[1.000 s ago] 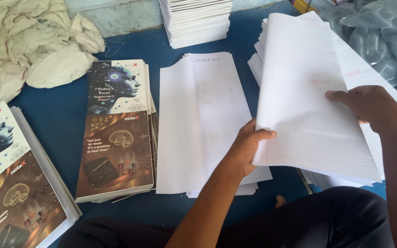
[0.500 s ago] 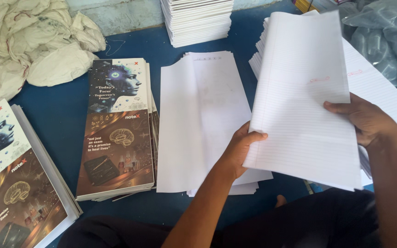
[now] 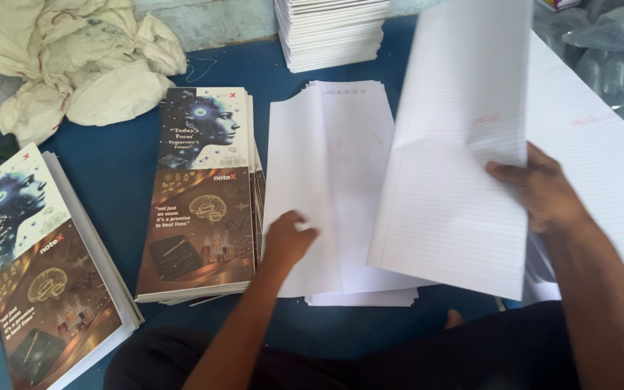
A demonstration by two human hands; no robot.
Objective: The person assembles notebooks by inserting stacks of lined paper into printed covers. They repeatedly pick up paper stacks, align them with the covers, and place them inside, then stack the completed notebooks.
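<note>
Holding a sheaf of white ruled paper sheets [image 3: 464, 144] up off the surface, the right hand [image 3: 539, 189] pinches its right edge, thumb on the front face and fingers hidden behind; the sheaf hangs tilted, its lower edge just above the flat pile of plain white folded sheets [image 3: 341, 180].

Left hand [image 3: 287, 242] lies palm down on that flat pile near its lower left corner, fingers loosely spread and gripping nothing, apparently pressing to keep the pile square.

Beneath and right of the lifted sheaf: a wider stack of ruled white sheets [image 3: 594, 159], partly covered by it, within easy reach of the right hand.

Left of the plain pile, just beside it: a stack of printed notebook covers, dark with a blue face above a brown panel [image 3: 200, 195]. A second such stack [image 3: 37, 267] sits well apart at far left, angled.

Top centre: tall stack of trimmed white paper [image 3: 330, 32]. Top left: crumpled cream cloth [image 3: 81, 65]. All rest on a blue surface [image 3: 117, 166].
</note>
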